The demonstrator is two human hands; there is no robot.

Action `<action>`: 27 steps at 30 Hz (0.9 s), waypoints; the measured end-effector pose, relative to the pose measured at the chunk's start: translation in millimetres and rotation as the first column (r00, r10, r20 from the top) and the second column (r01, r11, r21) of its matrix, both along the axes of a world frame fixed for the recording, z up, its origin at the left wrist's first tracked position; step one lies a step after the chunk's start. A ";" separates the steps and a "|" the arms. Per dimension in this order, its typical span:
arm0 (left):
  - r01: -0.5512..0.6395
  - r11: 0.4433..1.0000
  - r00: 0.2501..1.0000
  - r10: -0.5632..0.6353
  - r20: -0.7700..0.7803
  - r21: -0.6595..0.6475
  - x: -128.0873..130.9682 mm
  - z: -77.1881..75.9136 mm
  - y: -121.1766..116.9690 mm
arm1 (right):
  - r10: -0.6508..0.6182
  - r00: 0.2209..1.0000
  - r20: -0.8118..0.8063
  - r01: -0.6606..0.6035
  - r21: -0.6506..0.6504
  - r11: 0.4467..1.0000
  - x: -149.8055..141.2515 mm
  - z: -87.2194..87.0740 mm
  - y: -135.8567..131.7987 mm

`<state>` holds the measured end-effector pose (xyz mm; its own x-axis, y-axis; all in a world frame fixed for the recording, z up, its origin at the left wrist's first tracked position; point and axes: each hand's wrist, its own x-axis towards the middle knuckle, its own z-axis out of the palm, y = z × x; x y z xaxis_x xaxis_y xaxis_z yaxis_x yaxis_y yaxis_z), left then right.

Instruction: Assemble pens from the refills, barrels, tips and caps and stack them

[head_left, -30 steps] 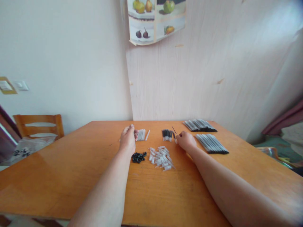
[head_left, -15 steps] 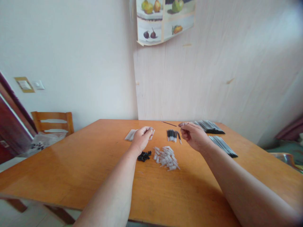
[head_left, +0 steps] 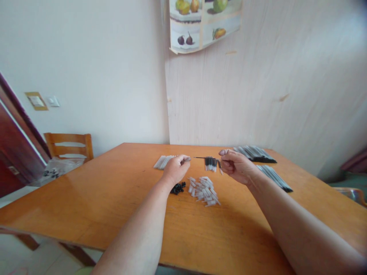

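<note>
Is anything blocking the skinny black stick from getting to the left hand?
Nothing visible: the black stick, held in the right hand, points toward the left hand across a small open gap.

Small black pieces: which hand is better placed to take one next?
Probably the left hand: it is nearer the small black pieces; the right hand appears to hold a thin black rod.
</note>
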<state>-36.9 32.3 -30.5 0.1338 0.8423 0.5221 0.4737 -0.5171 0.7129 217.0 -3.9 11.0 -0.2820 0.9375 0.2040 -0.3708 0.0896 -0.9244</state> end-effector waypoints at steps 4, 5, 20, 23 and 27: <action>-0.020 1.000 0.998 0.020 -0.066 0.002 -0.1 3.7 -2.8 | 0.026 1.000 0.013 -0.025 -0.022 0.999 0.6 -2.1 1.4; -0.022 1.000 0.995 0.022 -0.093 0.004 -0.2 5.0 -3.9 | 0.034 0.999 0.019 -0.033 -0.029 0.999 0.6 -2.8 1.7; 0.062 0.997 0.954 -0.047 -0.296 0.042 7.1 12.7 -20.4 | -0.106 0.993 0.044 0.108 -0.038 0.993 -9.7 -11.5 6.5; 0.084 0.996 0.956 -0.072 -0.284 0.028 9.6 11.4 -20.2 | -0.118 0.992 0.047 0.120 -0.031 0.992 -19.0 -13.6 3.0; 0.112 0.993 0.962 -0.102 -0.255 0.025 11.1 10.1 -20.1 | -0.101 0.993 0.056 0.103 -0.045 0.994 -29.7 -13.9 -2.1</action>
